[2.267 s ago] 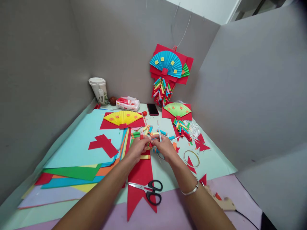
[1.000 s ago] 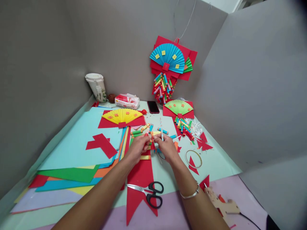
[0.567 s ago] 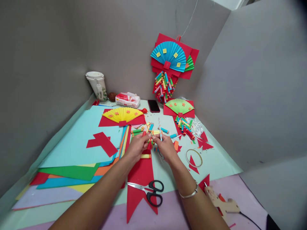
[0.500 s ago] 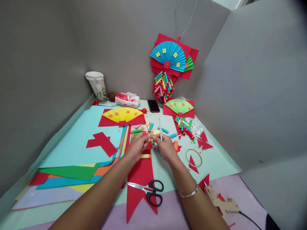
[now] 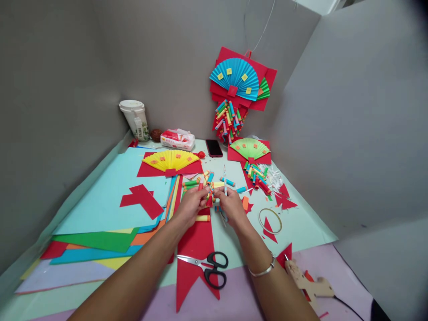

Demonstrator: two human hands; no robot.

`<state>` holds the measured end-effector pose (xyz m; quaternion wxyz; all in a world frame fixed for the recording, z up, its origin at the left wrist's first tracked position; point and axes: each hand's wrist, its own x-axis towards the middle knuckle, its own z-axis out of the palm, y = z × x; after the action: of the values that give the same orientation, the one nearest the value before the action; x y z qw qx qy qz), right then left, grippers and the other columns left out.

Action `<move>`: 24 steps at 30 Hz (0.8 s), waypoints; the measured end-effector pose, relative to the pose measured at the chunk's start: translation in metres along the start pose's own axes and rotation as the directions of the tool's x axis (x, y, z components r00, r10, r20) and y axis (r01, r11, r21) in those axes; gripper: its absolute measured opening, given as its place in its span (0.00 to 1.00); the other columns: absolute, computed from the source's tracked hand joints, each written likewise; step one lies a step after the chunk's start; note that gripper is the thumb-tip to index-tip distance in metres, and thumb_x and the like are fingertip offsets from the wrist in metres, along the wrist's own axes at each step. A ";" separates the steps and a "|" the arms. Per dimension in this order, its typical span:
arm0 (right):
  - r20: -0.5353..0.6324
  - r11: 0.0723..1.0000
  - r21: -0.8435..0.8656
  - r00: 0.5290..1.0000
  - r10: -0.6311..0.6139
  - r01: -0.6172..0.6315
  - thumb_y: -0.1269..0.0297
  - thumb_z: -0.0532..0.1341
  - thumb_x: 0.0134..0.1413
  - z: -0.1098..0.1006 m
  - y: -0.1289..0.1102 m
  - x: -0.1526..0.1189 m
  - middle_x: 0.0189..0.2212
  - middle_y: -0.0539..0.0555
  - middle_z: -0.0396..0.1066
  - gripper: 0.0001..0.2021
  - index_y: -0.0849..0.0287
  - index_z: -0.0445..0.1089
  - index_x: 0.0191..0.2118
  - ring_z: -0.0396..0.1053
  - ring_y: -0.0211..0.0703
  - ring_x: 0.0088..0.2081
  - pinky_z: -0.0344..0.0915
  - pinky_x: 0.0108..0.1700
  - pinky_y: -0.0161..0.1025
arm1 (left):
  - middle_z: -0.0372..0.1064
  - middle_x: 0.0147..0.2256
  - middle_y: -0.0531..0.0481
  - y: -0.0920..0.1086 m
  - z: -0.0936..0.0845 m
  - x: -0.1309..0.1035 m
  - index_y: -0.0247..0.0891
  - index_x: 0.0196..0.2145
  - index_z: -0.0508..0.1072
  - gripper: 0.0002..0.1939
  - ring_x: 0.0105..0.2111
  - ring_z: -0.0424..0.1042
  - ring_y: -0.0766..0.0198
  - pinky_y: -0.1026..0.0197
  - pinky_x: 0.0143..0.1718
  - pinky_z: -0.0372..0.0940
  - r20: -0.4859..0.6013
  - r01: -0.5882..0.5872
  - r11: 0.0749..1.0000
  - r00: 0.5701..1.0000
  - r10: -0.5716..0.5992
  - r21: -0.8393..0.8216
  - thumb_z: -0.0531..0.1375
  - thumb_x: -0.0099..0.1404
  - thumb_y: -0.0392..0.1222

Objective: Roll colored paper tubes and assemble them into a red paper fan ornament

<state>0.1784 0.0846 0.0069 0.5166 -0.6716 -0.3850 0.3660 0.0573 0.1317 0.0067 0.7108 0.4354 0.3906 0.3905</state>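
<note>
My left hand (image 5: 193, 203) is closed, its thumb and finger pinching red string or a tassel (image 5: 209, 199) over the middle of the table. Close beside it, my right hand (image 5: 230, 205) is closed around a slim pale tool (image 5: 225, 180) that points up, its fingertips also near the string. Small coloured paper rolls (image 5: 227, 181) lie around and beyond both hands. Beneath my left hand a red paper strip (image 5: 197, 240) runs toward the front edge, with black-handled scissors (image 5: 214, 267) lying across it.
A yellow fan (image 5: 170, 160) and a green fan (image 5: 250, 149) lie behind the hands. Coloured sheets (image 5: 113, 196) spread at left. At right are a tape ring (image 5: 270, 221) and a glue gun (image 5: 307, 281). A phone (image 5: 214, 148), tissues (image 5: 178, 139) and a cup (image 5: 134, 120) stand farther back.
My right hand has shifted very slightly to the right with the slim tool. My left hand keeps its pinch in nearly the same place.
</note>
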 end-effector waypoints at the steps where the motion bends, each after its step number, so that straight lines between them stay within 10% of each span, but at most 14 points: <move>1: -0.006 1.000 -0.003 1.000 -0.003 0.003 0.55 0.59 0.49 0.000 0.000 0.000 0.13 0.42 0.54 0.10 0.56 0.68 0.28 0.51 0.35 0.17 0.49 0.22 0.34 | 0.50 0.15 0.62 0.000 0.000 -0.001 0.37 0.23 0.63 0.14 0.15 0.47 0.75 0.68 0.17 0.40 0.005 -0.003 1.000 1.000 0.003 0.010 0.64 0.55 0.45; 24: -0.014 0.974 -0.192 0.992 -0.124 0.119 0.57 0.57 0.52 -0.006 -0.002 0.001 0.26 0.49 0.72 0.11 0.57 0.74 0.32 0.67 0.43 0.29 0.59 0.33 0.37 | 0.50 0.15 0.60 -0.004 0.000 0.001 0.38 0.19 0.61 0.12 0.14 0.47 0.75 0.67 0.15 0.40 -0.054 -0.013 0.992 0.998 0.019 0.124 0.62 0.52 0.40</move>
<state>0.1836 0.0837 0.0102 0.4761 -0.6977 -0.4521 0.2865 0.0580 0.1311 0.0030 0.6683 0.4708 0.4300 0.3831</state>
